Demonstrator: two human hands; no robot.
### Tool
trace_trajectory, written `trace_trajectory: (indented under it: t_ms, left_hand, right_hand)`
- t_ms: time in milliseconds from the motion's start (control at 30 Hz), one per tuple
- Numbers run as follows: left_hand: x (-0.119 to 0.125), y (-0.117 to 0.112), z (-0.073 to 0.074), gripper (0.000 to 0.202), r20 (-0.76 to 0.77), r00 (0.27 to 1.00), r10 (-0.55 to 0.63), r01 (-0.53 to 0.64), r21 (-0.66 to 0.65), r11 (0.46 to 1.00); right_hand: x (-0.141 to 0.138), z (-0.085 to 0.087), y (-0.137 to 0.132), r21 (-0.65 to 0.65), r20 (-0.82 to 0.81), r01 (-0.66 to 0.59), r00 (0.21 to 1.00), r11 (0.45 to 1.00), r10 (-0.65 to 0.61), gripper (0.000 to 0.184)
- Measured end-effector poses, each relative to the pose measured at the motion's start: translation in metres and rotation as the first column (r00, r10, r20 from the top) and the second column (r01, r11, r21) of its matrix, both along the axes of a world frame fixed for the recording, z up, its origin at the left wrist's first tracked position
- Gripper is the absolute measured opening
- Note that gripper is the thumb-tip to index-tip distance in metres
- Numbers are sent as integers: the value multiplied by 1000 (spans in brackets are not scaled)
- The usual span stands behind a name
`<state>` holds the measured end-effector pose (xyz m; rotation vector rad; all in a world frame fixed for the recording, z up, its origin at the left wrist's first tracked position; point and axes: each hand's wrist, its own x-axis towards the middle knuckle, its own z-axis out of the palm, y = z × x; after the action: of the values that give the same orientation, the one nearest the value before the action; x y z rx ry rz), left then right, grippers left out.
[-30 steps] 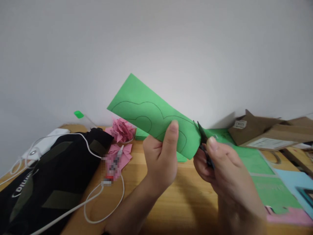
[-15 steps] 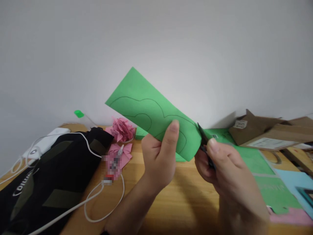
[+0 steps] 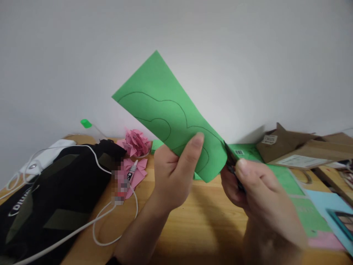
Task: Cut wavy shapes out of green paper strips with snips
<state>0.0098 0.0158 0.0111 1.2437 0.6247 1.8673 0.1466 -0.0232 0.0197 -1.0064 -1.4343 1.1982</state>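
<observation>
A folded-looking sheet of green paper point(image 3: 154, 81) is held up above the table, tilted, with curved cloud-like outlines drawn on it in dark line. My left hand point(image 3: 176, 173) pinches its lower edge, thumb on the front face and fingers behind. In my right hand point(image 3: 259, 195) is a pair of dark scissors point(image 3: 231, 156), the fingers closed round the handles. The blades meet the paper's right edge, near the end of a drawn curve. My fingers cover part of the handles.
A black bag point(image 3: 66, 195) and a white cable point(image 3: 77, 230) lie at left. Beyond the left hand are a pink paper flower point(image 3: 136, 141) and a small tube point(image 3: 132, 170) on pink paper. At right stand a cardboard box point(image 3: 298, 149), green sheets point(image 3: 309, 213) and light blue paper point(image 3: 328, 200).
The green paper has turned, its far left end rising and its upper edge now steeper. The scissors stay at its right edge, and my left hand has shifted slightly left.
</observation>
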Motion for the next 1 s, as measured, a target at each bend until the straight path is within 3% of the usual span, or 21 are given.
trace_trajectory:
  t_ms: [233,467,667,1000]
  left_hand:
    - [0,1,1,33,9,1000,-10,11,-39,999]
    - [-8,4,1,39,-118,988,-100,103,17,995]
    - [-12,3,0,38,-185,980,-79,78,-15,997]
    - [-10,7,0,40,-157,978,-140,136,-35,990]
  right_hand:
    - [3,3,0,-33,4,-19,1000,999,20,60]
    - [3,1,1,-105,-67,-58,996,993,51,59]
    - [3,1,-1,-140,-135,-71,989,988,52,58]
    - [2,-1,4,-98,-96,-68,994,993,59,57]
